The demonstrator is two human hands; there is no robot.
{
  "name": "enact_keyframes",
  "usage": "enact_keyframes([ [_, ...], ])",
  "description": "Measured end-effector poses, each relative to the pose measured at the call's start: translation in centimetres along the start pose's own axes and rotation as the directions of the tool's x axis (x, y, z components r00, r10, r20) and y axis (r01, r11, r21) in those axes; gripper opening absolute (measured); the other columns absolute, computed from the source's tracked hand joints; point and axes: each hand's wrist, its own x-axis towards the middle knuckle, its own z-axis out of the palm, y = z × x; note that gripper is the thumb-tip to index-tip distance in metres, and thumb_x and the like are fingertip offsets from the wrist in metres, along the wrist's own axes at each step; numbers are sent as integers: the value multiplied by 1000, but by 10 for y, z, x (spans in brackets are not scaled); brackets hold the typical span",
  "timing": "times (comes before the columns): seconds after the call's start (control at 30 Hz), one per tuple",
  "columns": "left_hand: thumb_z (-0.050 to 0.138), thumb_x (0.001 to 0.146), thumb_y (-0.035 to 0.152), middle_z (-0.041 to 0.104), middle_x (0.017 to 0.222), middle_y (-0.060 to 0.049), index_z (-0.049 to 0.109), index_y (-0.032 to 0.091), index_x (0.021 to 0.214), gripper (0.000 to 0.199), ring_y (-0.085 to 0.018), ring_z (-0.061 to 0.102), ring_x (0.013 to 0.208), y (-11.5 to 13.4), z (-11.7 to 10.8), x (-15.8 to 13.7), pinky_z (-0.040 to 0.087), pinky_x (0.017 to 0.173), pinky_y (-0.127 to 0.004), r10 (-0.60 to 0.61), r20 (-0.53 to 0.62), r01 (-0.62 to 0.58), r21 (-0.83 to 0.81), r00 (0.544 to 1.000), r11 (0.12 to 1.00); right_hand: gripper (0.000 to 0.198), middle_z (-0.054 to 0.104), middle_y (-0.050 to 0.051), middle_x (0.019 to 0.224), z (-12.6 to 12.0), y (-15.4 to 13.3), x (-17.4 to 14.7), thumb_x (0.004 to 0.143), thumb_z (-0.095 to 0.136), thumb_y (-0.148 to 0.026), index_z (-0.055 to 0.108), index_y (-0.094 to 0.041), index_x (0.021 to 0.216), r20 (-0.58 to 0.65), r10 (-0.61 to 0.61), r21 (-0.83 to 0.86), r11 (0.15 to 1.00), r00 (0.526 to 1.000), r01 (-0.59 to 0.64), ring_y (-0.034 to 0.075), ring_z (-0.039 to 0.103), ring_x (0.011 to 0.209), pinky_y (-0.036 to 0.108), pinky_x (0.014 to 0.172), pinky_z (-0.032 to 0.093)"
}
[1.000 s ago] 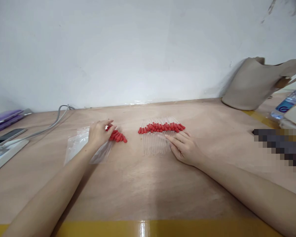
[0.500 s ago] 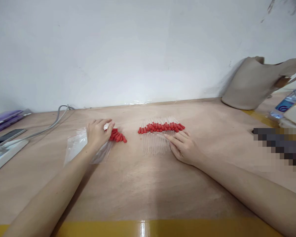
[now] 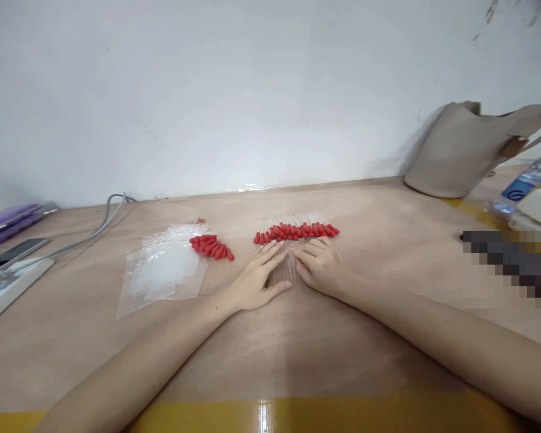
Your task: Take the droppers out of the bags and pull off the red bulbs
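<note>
A row of glass droppers lies side by side on the table, their red rubber bulbs (image 3: 297,231) forming a band and thin clear glass tubes (image 3: 282,273) reaching toward me. More tubes stick out beyond the bulbs. Over the left part of the near tubes rests my left hand (image 3: 255,279), open, fingers spread and thumb apart. My right hand (image 3: 322,267) lies on the right part with its fingers bent down at the tubes, just below the bulbs; I see nothing in its grasp. To the left is a small pile of red bulbs (image 3: 211,246) beside clear plastic bags (image 3: 165,270).
At the left are a power strip (image 3: 15,288), a grey cable (image 3: 99,228), a phone (image 3: 18,254) and purple packs (image 3: 13,222). A beige bag (image 3: 451,150) stands back right, near a plastic bottle (image 3: 529,186). Yellow tape (image 3: 216,415) runs along the front edge.
My left hand has moved right, from the plastic bags and loose bulbs to the row of droppers. The clear tube seen at my right fingertips no longer sticks out there.
</note>
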Motion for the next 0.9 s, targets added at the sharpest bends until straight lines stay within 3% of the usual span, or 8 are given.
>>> enact_keyframes([
  [0.17, 48, 83, 46, 38, 136, -17, 35, 12, 132, 61, -27, 29, 130, -3, 4, 4, 30, 104, -50, -81, 56, 82, -13, 995, 997, 19, 56, 4, 61, 6, -8, 2, 79, 48, -16, 62, -14, 66, 66, 82, 59, 995, 994, -86, 15, 44, 64, 30, 66, 31],
  [0.33, 44, 86, 41, 35, 139, -13, 37, 13, 132, 54, -23, 29, 130, -3, -1, 0, 28, 107, -45, -107, 91, 112, -53, 990, 992, 27, 57, 5, 72, 5, -15, 8, 83, 50, -38, 66, -15, 83, 185, 169, 118, 974, 968, -192, 17, 45, 73, 31, 71, 29],
  [0.6, 47, 84, 35, 40, 136, -12, 37, 16, 130, 51, -23, 36, 126, -15, -9, -3, 32, 105, -44, -30, 117, 39, -77, 993, 996, 53, 57, 6, 77, 2, -17, 12, 78, 44, -63, 65, -16, 93, 289, 165, 159, 963, 943, -218, 18, 46, 77, 35, 76, 26],
  [0.77, 47, 85, 33, 44, 132, -11, 39, 16, 126, 46, -22, 40, 124, -12, -9, -5, 35, 103, -42, -55, -12, 54, -78, 998, 995, 47, 57, 6, 77, -4, -14, 12, 81, 45, -58, 65, -18, 96, 253, 214, 179, 948, 943, -264, 18, 47, 78, 34, 76, 27],
  [0.9, 39, 88, 28, 58, 109, -8, 54, 17, 105, 26, -20, 54, 104, -21, -22, 4, 43, 92, -36, -244, -217, 258, 39, 945, 965, 38, 56, 5, 74, -8, -3, 6, 82, 49, -50, 66, -19, 93, 164, 274, 197, 932, 948, -304, 17, 47, 74, 34, 75, 30],
])
